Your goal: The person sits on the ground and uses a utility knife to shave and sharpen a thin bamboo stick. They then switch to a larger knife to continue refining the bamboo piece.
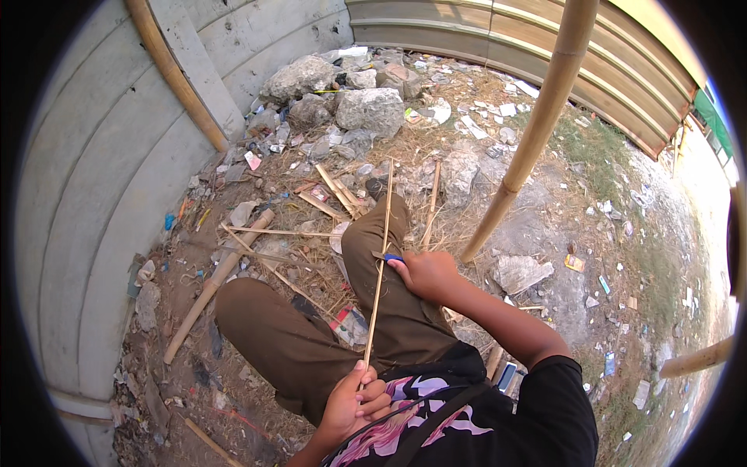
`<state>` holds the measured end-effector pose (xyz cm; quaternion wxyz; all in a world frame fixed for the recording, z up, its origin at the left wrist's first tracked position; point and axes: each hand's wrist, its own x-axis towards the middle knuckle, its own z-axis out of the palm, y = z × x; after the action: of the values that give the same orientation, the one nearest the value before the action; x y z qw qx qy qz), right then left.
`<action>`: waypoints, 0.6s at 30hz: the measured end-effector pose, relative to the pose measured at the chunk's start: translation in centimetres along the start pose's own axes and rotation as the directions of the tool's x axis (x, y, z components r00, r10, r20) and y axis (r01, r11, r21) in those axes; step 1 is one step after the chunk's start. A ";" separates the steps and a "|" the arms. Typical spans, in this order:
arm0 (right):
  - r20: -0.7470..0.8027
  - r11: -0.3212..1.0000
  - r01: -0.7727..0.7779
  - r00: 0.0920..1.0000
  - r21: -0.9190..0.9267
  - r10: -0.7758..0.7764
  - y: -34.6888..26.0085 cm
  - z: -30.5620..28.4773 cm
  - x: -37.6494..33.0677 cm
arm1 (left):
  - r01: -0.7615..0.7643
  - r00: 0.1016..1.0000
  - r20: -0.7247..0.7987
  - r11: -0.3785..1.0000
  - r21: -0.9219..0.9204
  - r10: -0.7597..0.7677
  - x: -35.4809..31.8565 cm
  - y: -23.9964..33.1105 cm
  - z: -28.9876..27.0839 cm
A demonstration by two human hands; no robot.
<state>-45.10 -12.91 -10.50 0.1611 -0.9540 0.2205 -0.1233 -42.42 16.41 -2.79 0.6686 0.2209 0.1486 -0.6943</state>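
A thin bamboo strip (384,233) runs from my lap up and away over my right knee. My left hand (354,401) grips its near end close to my body. Resting on my right thigh, my right hand (426,274) holds a small blue-handled blade (391,257) against the strip about halfway along. I sit with brown trousers (288,335) and a black printed shirt (498,420).
A thick bamboo pole (537,124) leans upright just right of my knee. Loose bamboo splints (268,232) and a thicker stick (210,288) lie on the littered dirt. Rocks (366,105) pile at the back. A concrete wall (93,202) stands left, a corrugated fence (545,47) behind.
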 end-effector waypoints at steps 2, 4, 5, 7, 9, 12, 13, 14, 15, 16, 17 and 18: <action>-0.045 0.999 -0.018 0.999 -0.037 0.016 0.2 0.3 0.4 | 0.001 1.000 -0.027 0.999 0.048 0.000 0.1 -0.1 0.1; -0.123 0.996 -0.060 0.991 -0.060 0.052 1.4 1.6 1.5 | 0.011 0.999 -0.038 0.998 0.068 -0.009 0.0 -0.1 0.3; -0.133 0.996 -0.055 0.990 -0.067 0.046 2.1 2.0 2.2 | 0.018 0.999 -0.035 0.998 0.064 -0.016 -0.1 -0.1 0.3; -0.156 0.996 -0.045 0.987 -0.073 0.033 3.0 2.8 3.5 | 0.018 1.000 -0.027 0.999 0.050 -0.017 -0.3 -0.2 0.1; -0.153 0.994 -0.040 0.988 -0.099 0.024 3.6 3.4 3.8 | 0.010 1.000 -0.009 1.000 0.026 -0.010 -0.4 -0.2 -0.2; -0.170 0.995 -0.018 0.985 -0.096 0.001 3.9 4.1 4.0 | -0.003 1.000 -0.005 1.000 0.029 0.003 -0.7 -0.2 -0.3; -0.179 0.996 -0.007 0.984 -0.089 -0.009 4.0 4.2 4.0 | 0.000 1.000 -0.010 0.999 0.041 0.001 -0.8 -0.3 -0.3; -0.174 0.997 -0.012 0.985 -0.078 -0.002 4.0 4.2 3.6 | 0.002 1.000 -0.014 0.999 0.054 -0.002 -1.0 -0.4 -0.4; -0.172 0.998 -0.015 0.985 -0.064 0.003 3.9 4.2 3.2 | 0.001 1.000 -0.020 0.998 0.070 0.000 -1.2 -0.3 -0.5; -0.171 0.999 -0.018 0.985 -0.051 0.009 4.0 4.1 3.0 | 0.003 1.000 -0.006 0.998 0.066 -0.003 -1.3 -0.3 -0.7; -0.179 0.999 -0.010 0.984 -0.048 0.001 4.2 4.1 3.0 | 0.006 1.000 0.008 0.998 0.062 -0.006 -1.5 -0.2 -0.9; -0.181 0.999 -0.007 0.983 -0.047 -0.001 4.6 4.2 2.7 | 0.016 1.000 0.020 0.998 0.054 -0.017 -1.6 -0.2 -1.0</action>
<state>-43.18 -16.99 -15.51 0.1176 -0.9421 0.2386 -0.2041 -42.51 18.24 -2.84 0.6582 0.2305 0.1249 -0.7057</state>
